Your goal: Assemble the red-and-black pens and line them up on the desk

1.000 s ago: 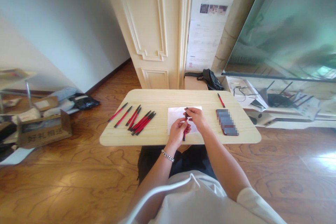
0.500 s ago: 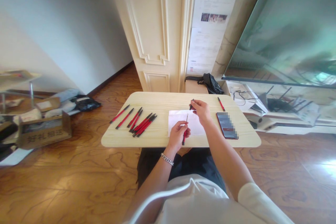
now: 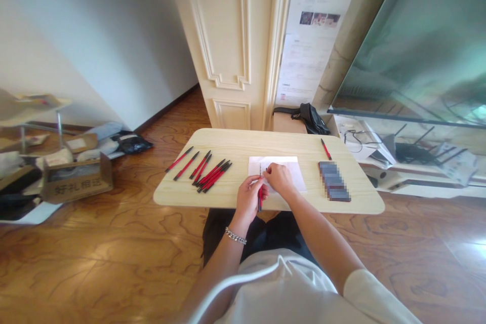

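My left hand [image 3: 250,197] is closed round a red pen [image 3: 260,202] with a black end, held upright over the front of the table. A thin refill sticks up from the top of this pen, above the fingertips. My right hand [image 3: 279,176] is pinched just beside the refill, its fingertips close to those of the left hand. A small black pen part [image 3: 265,170] shows at its fingertips, mostly hidden. Under both hands lies a white sheet of paper [image 3: 297,172].
Several red and black pens [image 3: 212,177] lie on the left of the pale wooden table [image 3: 235,142]. One more pen [image 3: 326,149] is at the back right, behind a phone [image 3: 334,181]. An open cardboard box [image 3: 76,179] stands on the floor at left.
My right hand has come down and left with the black part, from above the paper to beside the refill. My left hand still holds the pen. The view has shifted slightly.
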A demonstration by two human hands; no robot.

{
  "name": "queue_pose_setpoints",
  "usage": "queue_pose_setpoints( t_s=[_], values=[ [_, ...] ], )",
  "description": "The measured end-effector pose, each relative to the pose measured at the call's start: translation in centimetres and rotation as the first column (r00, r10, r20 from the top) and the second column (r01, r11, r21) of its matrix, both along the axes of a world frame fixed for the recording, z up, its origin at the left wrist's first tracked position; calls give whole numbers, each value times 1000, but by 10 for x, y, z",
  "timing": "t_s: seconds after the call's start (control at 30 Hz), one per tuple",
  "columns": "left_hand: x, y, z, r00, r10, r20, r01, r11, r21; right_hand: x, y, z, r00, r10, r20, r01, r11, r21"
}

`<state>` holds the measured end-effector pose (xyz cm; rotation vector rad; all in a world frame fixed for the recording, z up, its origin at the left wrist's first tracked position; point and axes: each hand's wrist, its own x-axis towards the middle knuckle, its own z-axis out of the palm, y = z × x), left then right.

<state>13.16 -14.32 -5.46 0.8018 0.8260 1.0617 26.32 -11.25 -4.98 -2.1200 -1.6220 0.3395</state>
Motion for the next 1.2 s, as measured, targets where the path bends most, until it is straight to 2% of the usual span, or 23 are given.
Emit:
queue_pose_setpoints(
  t_s=[0.13, 0.27, 0.4, 0.5, 0.63, 0.73, 0.83, 0.9, 0.97, 1.1, 1.2],
  values=[
    [3, -1, -2, 1000, -1, 15, 1, 1000, -6, 2, 0, -5, 1000, -2, -7, 2, 1000, 9],
    [7, -3, -1, 1000, -13, -1, 13, 1000, -9, 10, -5, 2, 981, 18, -191, 7, 991, 133],
    [11, -5, 0, 999, -33, -12, 33, 999, -3, 14, -17, 13, 888, 108, -448, -20, 980, 197],
    [15, -9, 0, 998, -53, -19, 54, 998, 15, 14, -21, 17, 829, 172, -533, -61, 974, 219],
    [16, -14, -2, 995, -87, -43, 88, 996, 26, 26, -11, 19, 801, 114, -588, 42, 969, 244],
    [13, -15, -4, 994, -95, -52, 97, 995, 30, 39, -3, 18, 876, 36, -481, 71, 977, 203],
    [11, -13, -4, 995, -75, -66, 77, 997, 26, 43, -3, 12, 980, 9, -199, 6, 997, 75],
    [10, -12, -4, 995, -62, -77, 64, 998, 18, 40, -6, 6, 999, 9, -40, -9, 1000, -1],
    [11, -11, -3, 995, -58, -81, 59, 998, 11, 36, -8, 2, 999, -2, 38, 3, 999, -37],
    [11, -12, -2, 995, -61, -77, 62, 998, 14, 33, -9, 2, 999, -26, 29, 27, 999, -37],
    [11, -12, -3, 996, -69, -65, 71, 997, 34, 33, -15, 6, 994, -42, -102, 49, 996, 69]
  ],
)
